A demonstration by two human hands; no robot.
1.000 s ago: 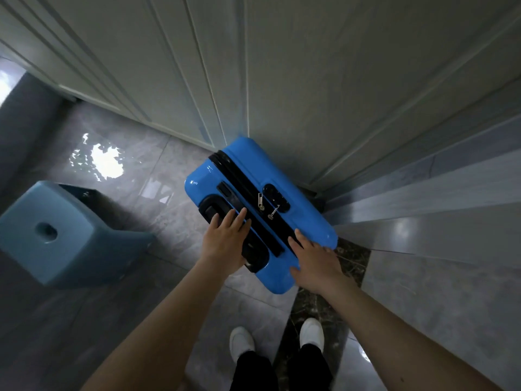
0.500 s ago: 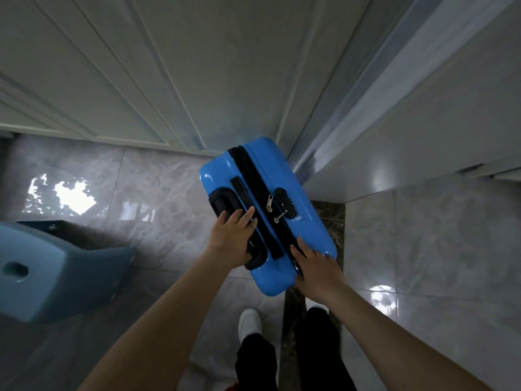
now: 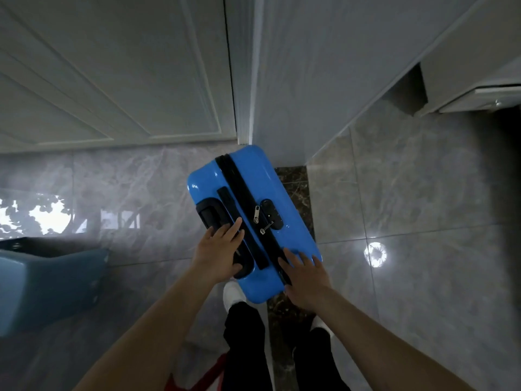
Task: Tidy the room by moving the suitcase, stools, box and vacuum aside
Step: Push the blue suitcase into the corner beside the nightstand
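Door corner (image 3: 242, 131), suitcase (image 3: 270, 176) seemingly touching, hands atop

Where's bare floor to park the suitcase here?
Free: grey tiles right of the suitcase, between the dark marble strip and the cabinet; also tiles left of it, between the door and the blue stool. Crowded: the near side, where left hand, right hand and feet stand.

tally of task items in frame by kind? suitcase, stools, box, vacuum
Suitcase: 1, the blue suitcase, left hand and right hand both on its top
Stool: 1, the blue stool at the left edge
Box: 0 in view
Vacuum: 0 in view
Total: 2
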